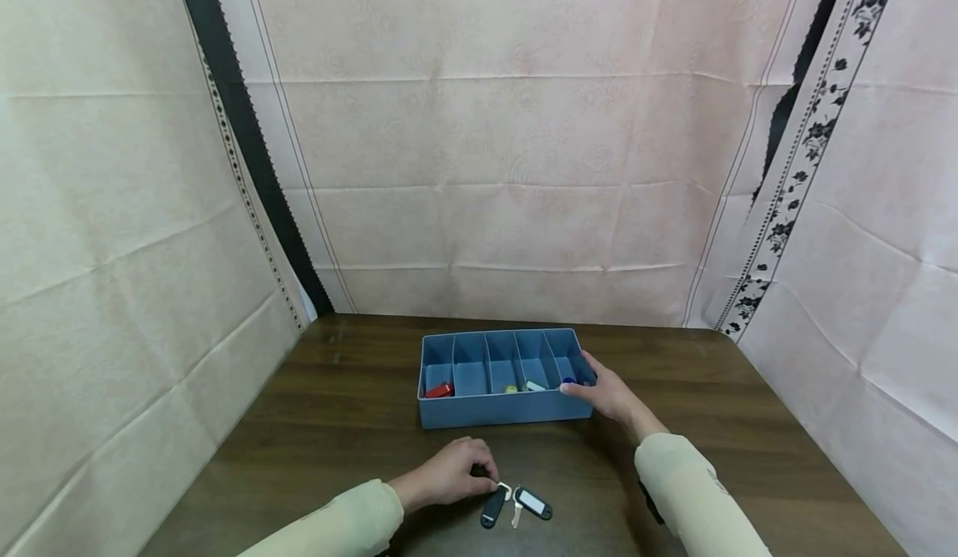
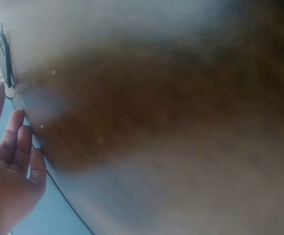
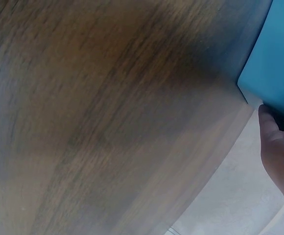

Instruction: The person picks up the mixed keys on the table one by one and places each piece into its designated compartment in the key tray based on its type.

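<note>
In the head view my left hand (image 1: 452,472) pinches the ring end of a black key tag (image 1: 493,508), thumb and index finger together. In the left wrist view the tag (image 2: 5,58) stands up from the thumb tip, while the other fingers curve loosely. Beside it on the table lie a small silver key (image 1: 516,515) and a second black tag with a white label (image 1: 533,503). At the right end of a blue divided box (image 1: 501,411), my right hand (image 1: 615,395) grips the wall, thumb over the front corner and fingers along the end.
Inside the box's compartments are a red item (image 1: 440,390), a small yellow-green one (image 1: 511,389), a white one (image 1: 535,386) and a dark blue one (image 1: 569,380). Brown wooden table (image 1: 337,399) surrounds it. Pale cloth (image 1: 479,141) hangs behind and along both sides.
</note>
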{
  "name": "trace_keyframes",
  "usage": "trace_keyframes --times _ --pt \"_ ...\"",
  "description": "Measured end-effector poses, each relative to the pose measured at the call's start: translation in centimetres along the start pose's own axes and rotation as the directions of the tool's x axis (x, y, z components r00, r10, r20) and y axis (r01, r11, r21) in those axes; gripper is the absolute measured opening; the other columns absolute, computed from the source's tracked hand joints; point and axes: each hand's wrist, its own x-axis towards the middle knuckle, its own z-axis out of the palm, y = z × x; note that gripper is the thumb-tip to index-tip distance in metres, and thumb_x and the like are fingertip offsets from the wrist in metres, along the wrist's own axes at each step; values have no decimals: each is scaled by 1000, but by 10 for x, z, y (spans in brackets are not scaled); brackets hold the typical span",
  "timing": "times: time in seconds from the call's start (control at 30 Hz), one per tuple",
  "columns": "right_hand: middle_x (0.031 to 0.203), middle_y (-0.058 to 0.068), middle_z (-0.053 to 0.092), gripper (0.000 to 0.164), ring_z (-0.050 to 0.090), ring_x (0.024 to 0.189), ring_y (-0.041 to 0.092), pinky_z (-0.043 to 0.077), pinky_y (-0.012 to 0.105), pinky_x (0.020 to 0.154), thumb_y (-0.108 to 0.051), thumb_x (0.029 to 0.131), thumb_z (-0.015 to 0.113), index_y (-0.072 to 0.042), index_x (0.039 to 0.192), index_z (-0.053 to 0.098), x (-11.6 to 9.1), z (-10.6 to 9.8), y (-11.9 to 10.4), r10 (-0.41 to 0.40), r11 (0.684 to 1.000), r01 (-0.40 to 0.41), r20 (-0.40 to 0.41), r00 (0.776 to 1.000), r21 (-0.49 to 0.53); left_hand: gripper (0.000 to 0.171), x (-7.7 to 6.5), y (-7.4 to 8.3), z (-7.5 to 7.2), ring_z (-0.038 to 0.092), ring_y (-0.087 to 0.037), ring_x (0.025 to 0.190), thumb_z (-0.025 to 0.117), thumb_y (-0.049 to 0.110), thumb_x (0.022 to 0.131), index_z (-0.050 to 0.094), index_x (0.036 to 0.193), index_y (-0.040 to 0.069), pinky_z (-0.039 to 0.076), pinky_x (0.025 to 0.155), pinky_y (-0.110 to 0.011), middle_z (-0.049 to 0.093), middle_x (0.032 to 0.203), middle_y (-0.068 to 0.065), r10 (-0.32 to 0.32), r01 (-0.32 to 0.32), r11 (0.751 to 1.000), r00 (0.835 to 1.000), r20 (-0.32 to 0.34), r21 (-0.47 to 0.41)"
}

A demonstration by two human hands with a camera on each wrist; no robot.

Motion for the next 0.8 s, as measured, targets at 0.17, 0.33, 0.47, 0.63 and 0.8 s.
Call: trace_keyframes --times 0.17,0.33,0.47,0.63,0.8 --pt "161 24 17 115 18 144 51 21 73 105 -69 75 70 -17 160 12 1 -1 1 -2 1000 2 -4 1000 5 6 1 0 0 50 0 94 75 22 89 73 87 28 43 86 -26 57 95 19 30 -31 998 999 17 46" --pt "161 24 17 115 18 144 51 21 73 105 -68 76 70 -17 160 11 0 -1 0 -3 1000 3 -4 1000 1 4 0 1 -1 49 0 93 73 23 90 73 88 27 43 84 -25 56 95 19 22 -23 998 999 27 58" --pt "161 23 17 113 18 144 51 21 73 105 -68 77 70 -18 160 11 -1 -1 0 0 1000 0 -2 1000 2 5 1 1 -1 49 0 93 73 23 90 72 88 28 44 84 -25 56 95 19 9 -10 999 1000 25 45" --pt "161 24 17 113 18 144 51 21 72 105 -68 77 70 -18 160 12 -2 0 -1 -1 1000 1 -3 1000 4 7 0 1 -1 50 0 92 74 22 90 72 86 27 44 84 -25 57 93 18 28 -28 999 1000 14 40" --pt "161 24 17 113 18 144 51 21 72 105 -68 77 70 -17 160 12 -3 -1 -1 -5 1000 5 -2 1000 8 7 -1 0 -1 50 0 92 73 23 91 71 86 27 44 85 -25 57 92 19 22 -22 1000 1000 8 22"
